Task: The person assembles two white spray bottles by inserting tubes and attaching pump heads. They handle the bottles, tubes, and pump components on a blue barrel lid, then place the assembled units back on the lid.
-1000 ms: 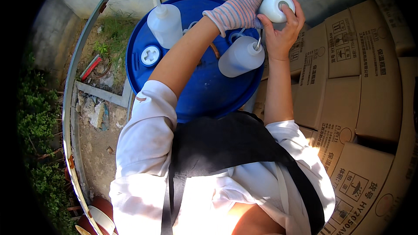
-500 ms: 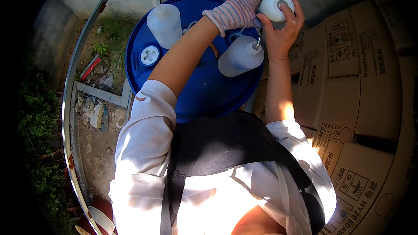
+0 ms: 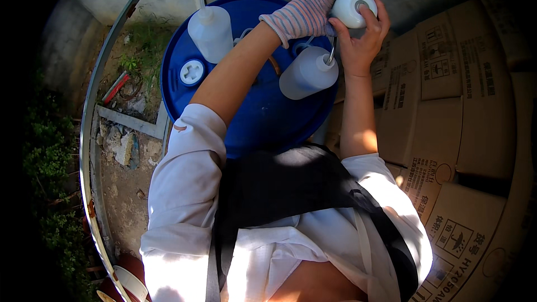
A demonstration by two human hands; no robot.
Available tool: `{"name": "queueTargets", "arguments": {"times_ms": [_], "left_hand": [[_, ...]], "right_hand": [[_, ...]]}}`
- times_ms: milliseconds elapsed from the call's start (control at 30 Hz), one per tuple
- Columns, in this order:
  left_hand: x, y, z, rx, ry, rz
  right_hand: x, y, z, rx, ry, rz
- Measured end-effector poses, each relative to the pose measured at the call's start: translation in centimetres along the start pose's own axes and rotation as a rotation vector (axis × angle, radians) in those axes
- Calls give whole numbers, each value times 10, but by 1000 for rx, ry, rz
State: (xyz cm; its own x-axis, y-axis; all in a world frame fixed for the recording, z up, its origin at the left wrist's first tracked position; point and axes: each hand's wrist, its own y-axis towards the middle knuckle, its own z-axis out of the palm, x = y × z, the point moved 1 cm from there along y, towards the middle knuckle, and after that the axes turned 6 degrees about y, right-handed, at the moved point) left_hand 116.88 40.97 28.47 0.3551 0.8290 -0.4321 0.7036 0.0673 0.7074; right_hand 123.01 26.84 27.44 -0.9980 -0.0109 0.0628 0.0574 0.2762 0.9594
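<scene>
Blue plastic makes the big round drum top (image 3: 268,117) in front of the person. Brown cardboard boxes (image 3: 430,128) are piled up on the right. On the left, a thin, curved metal rail (image 3: 86,156) bends past green leafy plants (image 3: 47,156). The person's left arm (image 3: 229,72) goes across the drum top and hides part of it.

A cloudy white plastic bottle with a bent spout (image 3: 210,36) stands near the far left edge. Another cloudy white plastic bottle (image 3: 305,75) is by the right edge, its shiny bent tube (image 3: 332,50) just beside the right hand (image 3: 362,45). I cannot tell how full they are. A small round white cap (image 3: 193,71) sits on the drum top.

Both hands hold a shiny white round thing (image 3: 348,15) up at the far side. The left hand (image 3: 309,12), in a striped glove, is curled against its side. The bare right hand is half closed on it, one finger on its grey middle.
</scene>
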Motion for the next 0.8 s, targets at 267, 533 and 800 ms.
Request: {"name": "queueTargets", "arguments": {"times_ms": [267,533,800], "left_hand": [[-3,0,-4,41,-13,-29],[1,-1,0,17,-34,-11],[1,0,1,-12,-11,15]], "right_hand": [[-1,-1,0,-3,-3,11],[0,0,1,-11,-9,-2],[-1,-1,1,-16,-7,1]]}}
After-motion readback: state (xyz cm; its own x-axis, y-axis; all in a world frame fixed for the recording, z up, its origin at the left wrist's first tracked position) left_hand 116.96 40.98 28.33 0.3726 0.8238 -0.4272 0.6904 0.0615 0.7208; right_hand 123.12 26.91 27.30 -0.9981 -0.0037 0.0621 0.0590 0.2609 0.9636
